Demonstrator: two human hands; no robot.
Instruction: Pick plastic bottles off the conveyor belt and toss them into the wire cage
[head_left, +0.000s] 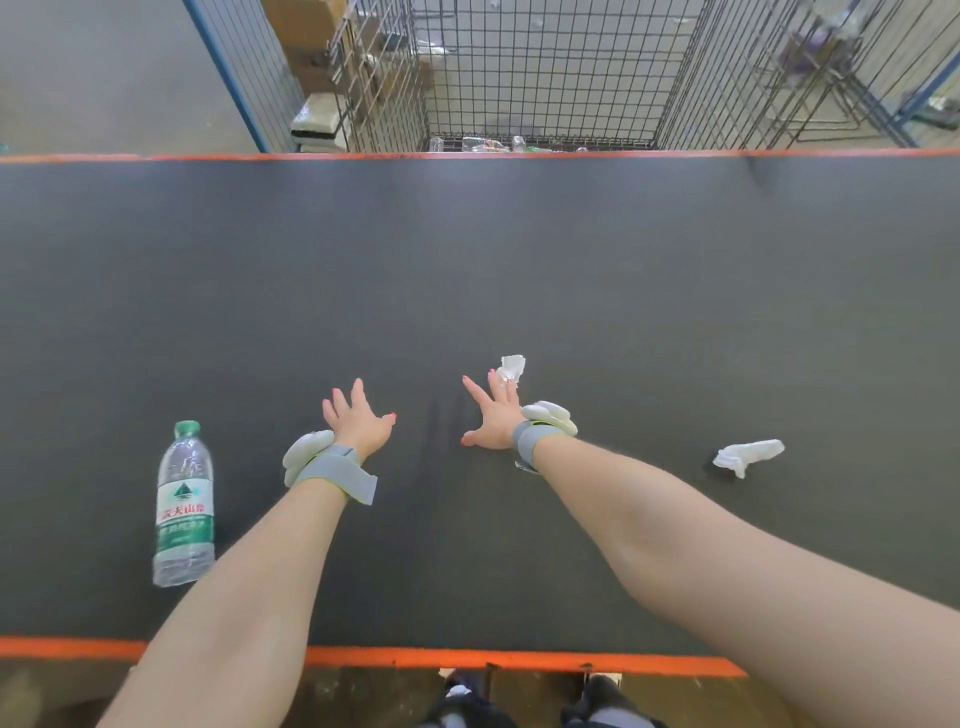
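A clear plastic bottle (184, 506) with a green cap and green-white label lies on the dark conveyor belt (519, 260), near its front edge at the left. My left hand (358, 421) hovers over the belt to the right of the bottle, fingers spread, holding nothing. My right hand (491, 418) is also spread open above the belt's middle, fingertips close to a crumpled clear scrap (511, 369). The wire cage (545, 78) stands behind the belt's far edge, with several clear bottles (485, 144) on its floor.
A crumpled white tissue (748, 456) lies on the belt to the right of my right arm. Orange strips edge the belt front and back. More wire racks and a blue frame stand beside the cage. My feet show below the front edge.
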